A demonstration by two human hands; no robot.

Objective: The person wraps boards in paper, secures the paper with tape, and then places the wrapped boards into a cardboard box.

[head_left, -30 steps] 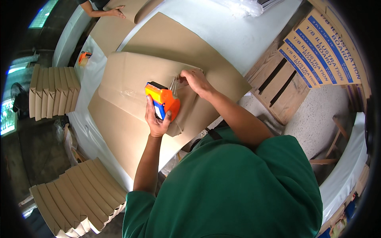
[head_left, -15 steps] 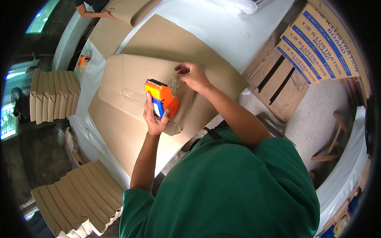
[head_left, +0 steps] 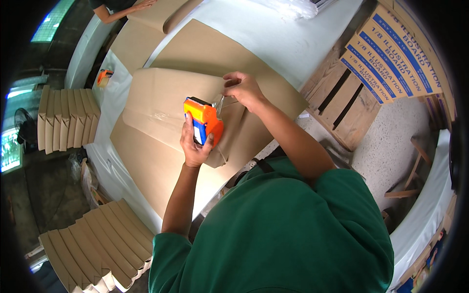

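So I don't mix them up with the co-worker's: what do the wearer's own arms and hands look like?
The left hand and the right hand are both bare: no glove, watch or bracelet shows on either. The forearms are uncovered too. The short, loose sleeves are plain dark green, matching the shirt, with no markings or cables visible.

The tape dispenser (head_left: 210,122) is orange and blue, with a black edge and a white patch; its tape (head_left: 219,104) is clear. The paper (head_left: 161,93) under it is plain brown (the stacks (head_left: 95,241) at eight and nine o'clock match). The shirt (head_left: 283,234) at six is solid green, the boxes (head_left: 391,58) at two tan with blue stripes, the floor (head_left: 376,139) at three grey with dark specks.
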